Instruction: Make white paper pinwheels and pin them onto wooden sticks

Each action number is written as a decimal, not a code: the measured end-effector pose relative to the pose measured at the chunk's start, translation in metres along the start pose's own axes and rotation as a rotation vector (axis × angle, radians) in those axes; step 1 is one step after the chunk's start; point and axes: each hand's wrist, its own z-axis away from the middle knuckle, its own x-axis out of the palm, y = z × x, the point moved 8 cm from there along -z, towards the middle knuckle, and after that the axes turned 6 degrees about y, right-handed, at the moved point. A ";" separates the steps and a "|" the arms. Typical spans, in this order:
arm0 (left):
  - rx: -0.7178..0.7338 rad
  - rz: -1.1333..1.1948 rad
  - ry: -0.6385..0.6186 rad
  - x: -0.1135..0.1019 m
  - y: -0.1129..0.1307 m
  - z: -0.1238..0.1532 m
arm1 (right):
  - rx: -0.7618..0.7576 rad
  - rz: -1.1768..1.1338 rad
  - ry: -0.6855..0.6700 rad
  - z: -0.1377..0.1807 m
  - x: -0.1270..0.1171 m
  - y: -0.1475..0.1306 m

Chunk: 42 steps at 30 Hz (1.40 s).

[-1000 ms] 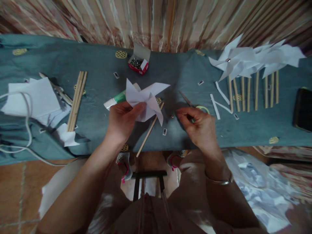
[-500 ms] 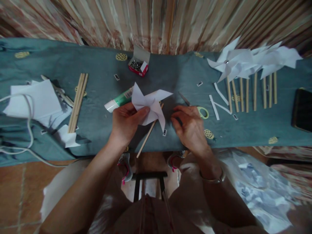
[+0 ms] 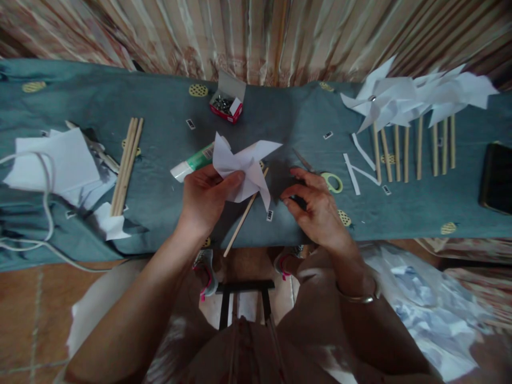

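My left hand (image 3: 204,196) pinches a folded white paper pinwheel (image 3: 243,164) above the teal cloth (image 3: 160,106). A thin wooden stick (image 3: 245,212) lies slanted under the pinwheel, its lower end past the table edge. My right hand (image 3: 314,205) rests on the cloth to the right of the stick, fingers curled with thumb and forefinger close together; what they hold is too small to make out. Green-handled scissors (image 3: 330,181) lie just beyond that hand. A green and white glue tube (image 3: 192,161) lies behind the pinwheel.
A red box of pins (image 3: 227,101) stands open at the back. Finished pinwheels on sticks (image 3: 404,106) lie at the right, beside a dark phone (image 3: 496,178). Spare sticks (image 3: 127,162), white paper squares (image 3: 52,162) and a white cord (image 3: 44,202) lie at the left. Paper strips (image 3: 358,170) lie near the scissors.
My right hand slid left along the cloth from the scissors toward the stick, then shifted slightly. The pinwheel in my left hand dipped a little and came back up.
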 end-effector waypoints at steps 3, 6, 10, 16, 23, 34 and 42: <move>-0.001 -0.034 0.006 0.000 0.000 0.001 | 0.006 0.016 0.003 0.002 -0.004 0.004; -0.019 -0.092 0.029 -0.002 0.000 0.002 | 0.005 0.005 0.031 0.002 -0.008 0.003; -0.005 -0.086 0.018 0.000 0.000 0.002 | 0.015 0.013 0.067 0.000 -0.008 -0.001; 0.000 -0.082 -0.025 0.001 -0.004 0.002 | -0.019 0.071 0.029 0.002 -0.002 -0.004; -0.014 -0.055 -0.023 0.003 -0.004 0.004 | -0.066 0.074 0.012 0.005 -0.010 -0.006; 0.036 -0.127 -0.098 0.010 -0.002 0.009 | 0.028 -0.051 0.102 -0.002 -0.019 -0.009; 0.153 -0.176 -0.150 0.015 -0.008 0.012 | -0.027 -0.338 0.113 -0.007 -0.022 -0.040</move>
